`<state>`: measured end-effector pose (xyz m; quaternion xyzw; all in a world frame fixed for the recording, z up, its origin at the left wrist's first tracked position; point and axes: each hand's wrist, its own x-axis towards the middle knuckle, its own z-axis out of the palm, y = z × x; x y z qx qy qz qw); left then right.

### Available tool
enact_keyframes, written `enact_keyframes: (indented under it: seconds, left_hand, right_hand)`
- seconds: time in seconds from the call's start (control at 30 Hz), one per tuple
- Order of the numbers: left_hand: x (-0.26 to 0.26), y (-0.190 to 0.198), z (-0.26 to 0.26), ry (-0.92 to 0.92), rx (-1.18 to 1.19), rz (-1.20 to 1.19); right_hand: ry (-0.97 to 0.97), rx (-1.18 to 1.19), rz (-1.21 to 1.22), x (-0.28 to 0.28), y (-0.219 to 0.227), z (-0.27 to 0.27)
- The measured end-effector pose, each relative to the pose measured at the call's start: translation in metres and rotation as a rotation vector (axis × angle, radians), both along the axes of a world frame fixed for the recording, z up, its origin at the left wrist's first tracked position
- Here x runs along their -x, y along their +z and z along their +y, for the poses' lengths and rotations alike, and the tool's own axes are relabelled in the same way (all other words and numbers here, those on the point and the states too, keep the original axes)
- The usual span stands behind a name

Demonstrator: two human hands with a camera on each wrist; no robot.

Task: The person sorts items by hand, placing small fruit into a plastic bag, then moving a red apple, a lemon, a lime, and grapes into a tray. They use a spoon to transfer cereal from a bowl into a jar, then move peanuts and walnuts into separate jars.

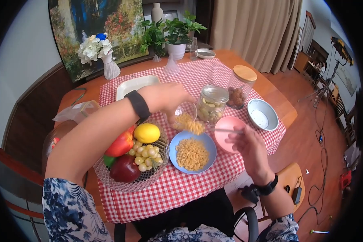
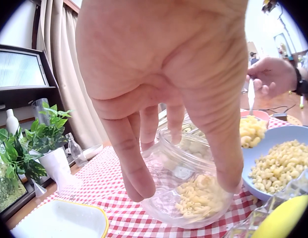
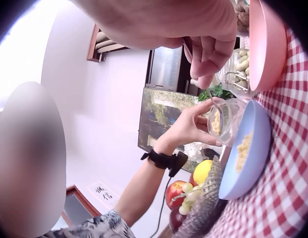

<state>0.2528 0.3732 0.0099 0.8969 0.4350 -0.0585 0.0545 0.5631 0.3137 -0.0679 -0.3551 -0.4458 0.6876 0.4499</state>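
My left hand (image 1: 169,97) grips a clear glass jar (image 2: 166,203) from above, fingers and thumb spread round its sides. Inside the tilted jar lies some macaroni (image 2: 198,196). Between the fingers of my right hand (image 1: 252,153) is the handle of a spoon (image 2: 251,96). A heap of macaroni sits on the spoon's end (image 2: 251,131), just outside the jar's mouth and over the far edge of the blue bowl (image 1: 172,149). More macaroni (image 1: 192,155) covers the bottom of that bowl. Under the spoon handle stands a pink bowl (image 1: 226,141).
Left of the blue bowl is a glass fruit plate (image 1: 103,177) with a lemon (image 1: 147,133) and grapes (image 1: 145,155). Behind stand a white tray (image 1: 129,84), a clip-top jar (image 1: 211,105) and a wooden-lidded jar (image 1: 242,82). A pale bowl (image 1: 264,115) is at right.
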Motion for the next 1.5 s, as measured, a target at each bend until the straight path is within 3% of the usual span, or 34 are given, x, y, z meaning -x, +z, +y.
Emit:
enact_keyframes:
  seconds: [0.07, 0.2, 0.23, 0.3, 0.37, 0.43, 0.63, 0.8, 0.87, 0.9, 0.97, 1.1, 1.3, 1.5]
  left_hand:
    - [-0.005, 0.004, -0.004, 0.008, 0.002, 0.016]
    - [-0.004, 0.003, -0.002, -0.007, -0.016, 0.032]
    - [-0.005, 0.003, -0.002, -0.006, -0.015, 0.027]
    - [-0.005, 0.001, -0.002, -0.014, -0.031, 0.03]
    - [-0.007, 0.001, -0.003, -0.02, -0.042, 0.036]
    - [-0.007, 0.004, -0.003, -0.02, -0.02, 0.02]
    - [-0.008, 0.0, -0.002, -0.022, -0.026, -0.003]
    - [-0.007, -0.001, -0.002, -0.026, -0.016, -0.018]
    - [-0.006, -0.001, -0.002, -0.014, -0.018, -0.021]
    - [-0.006, -0.001, -0.002, -0.009, -0.023, -0.016]
    - [-0.005, -0.001, -0.002, -0.004, -0.028, -0.012]
    - [-0.003, -0.001, -0.001, -0.016, -0.019, -0.028]
    - [-0.002, -0.003, 0.001, -0.034, -0.041, -0.028]
    - [-0.003, 0.002, -0.003, -0.024, -0.022, -0.052]
  right_hand:
    - [0.046, -0.131, -0.065, -0.009, -0.005, -0.014]
    - [0.086, -0.633, -0.386, -0.017, 0.004, -0.033]
    - [0.081, -0.633, -0.385, -0.014, 0.01, -0.034]
    - [0.047, -0.936, -0.527, -0.004, 0.026, -0.029]
    - [0.004, -1.042, -0.525, 0.015, 0.036, -0.014]
    - [0.011, -1.294, -0.528, 0.035, 0.038, 0.006]
    - [0.125, -1.37, -0.903, 0.078, 0.042, 0.027]
    - [0.056, -1.163, -0.873, 0.089, 0.043, 0.035]
    - [0.018, -0.791, -0.594, 0.09, 0.029, 0.044]
    - [0.02, -0.79, -0.595, 0.09, 0.024, 0.046]
    - [0.069, -0.259, -0.218, 0.089, 0.015, 0.044]
    - [0.068, 0.068, -0.01, 0.084, 0.004, 0.045]
    - [0.089, 0.194, 0.102, 0.078, -0.002, 0.045]
    - [0.056, 0.114, 0.117, 0.059, 0.001, 0.044]
